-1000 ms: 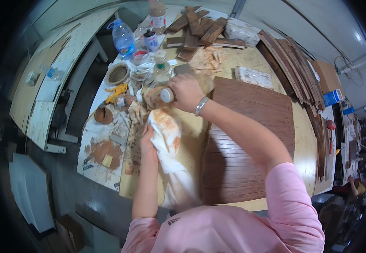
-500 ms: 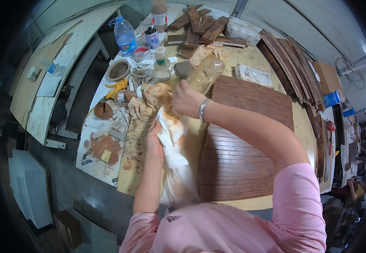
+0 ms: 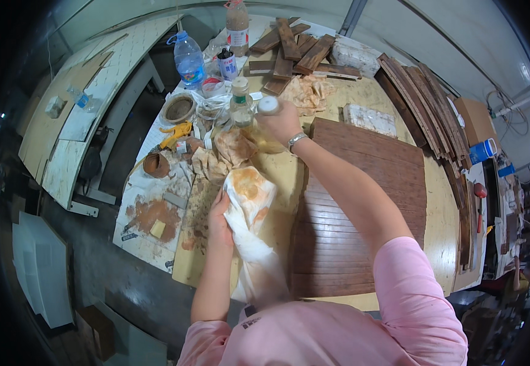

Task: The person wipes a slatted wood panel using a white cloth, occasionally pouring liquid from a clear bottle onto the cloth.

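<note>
My left hand [image 3: 219,221] is closed on a white cloth [image 3: 249,210], which hangs toward me and bears a wet yellow-brown stain on top. In my right hand [image 3: 282,122] is a clear plastic bottle [image 3: 268,105], held upright with its white top facing up; my fingers hide part of its body. Just left of it stands a clear bottle with a green label [image 3: 240,100]. Crumpled stained rags [image 3: 234,146] lie beyond the cloth. To the right is a dark brown slatted wooden panel [image 3: 362,201], touched by neither hand.
A yellow clamp-like tool [image 3: 176,133], a round bowl [image 3: 179,108] and a rusty-brown cup [image 3: 155,165] crowd the left side. A blue-labelled water bottle [image 3: 189,61] stands behind. Dark wood strips [image 3: 289,52] are piled at the back; long boards [image 3: 420,104] lean along the right.
My right hand has turned the bottle from tipped over the cloth to upright and moved it slightly away. The stain on the cloth's top now shows openly. My left hand keeps its hold.
</note>
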{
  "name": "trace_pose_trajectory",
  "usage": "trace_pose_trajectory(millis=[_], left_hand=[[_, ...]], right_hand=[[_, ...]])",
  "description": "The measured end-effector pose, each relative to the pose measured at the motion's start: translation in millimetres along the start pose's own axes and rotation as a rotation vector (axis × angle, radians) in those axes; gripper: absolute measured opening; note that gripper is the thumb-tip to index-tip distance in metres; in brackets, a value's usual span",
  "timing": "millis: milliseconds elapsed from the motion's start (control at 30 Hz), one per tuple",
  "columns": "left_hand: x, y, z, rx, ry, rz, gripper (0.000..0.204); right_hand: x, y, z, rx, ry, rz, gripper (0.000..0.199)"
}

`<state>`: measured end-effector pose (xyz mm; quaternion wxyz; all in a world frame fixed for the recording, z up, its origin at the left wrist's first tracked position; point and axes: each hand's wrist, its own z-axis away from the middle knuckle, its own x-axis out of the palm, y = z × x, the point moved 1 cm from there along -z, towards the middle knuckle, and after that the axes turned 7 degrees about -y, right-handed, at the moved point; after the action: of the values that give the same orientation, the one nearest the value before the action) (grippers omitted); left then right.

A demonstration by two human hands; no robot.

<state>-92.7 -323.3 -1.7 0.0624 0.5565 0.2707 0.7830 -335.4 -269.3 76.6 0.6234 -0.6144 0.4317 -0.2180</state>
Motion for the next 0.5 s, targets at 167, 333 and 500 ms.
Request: trace_pose_trajectory(millis=[167,333,500], left_hand=[[-8,-3,1,-0.025,-0.010,-0.023,0.048],[12,-10,2,-0.100,-0.053,-0.029,0.049],[60,-19,-20,-0.156,-0.176,-0.087,0.045]], right_hand=[[-10,27,-20,0.061,-0.015,-0.137,0.041],[-80,41,7,-0.082,-0.153,0.211,0.067],[-266,124,100,0.161,0.055,0.997,0.074]])
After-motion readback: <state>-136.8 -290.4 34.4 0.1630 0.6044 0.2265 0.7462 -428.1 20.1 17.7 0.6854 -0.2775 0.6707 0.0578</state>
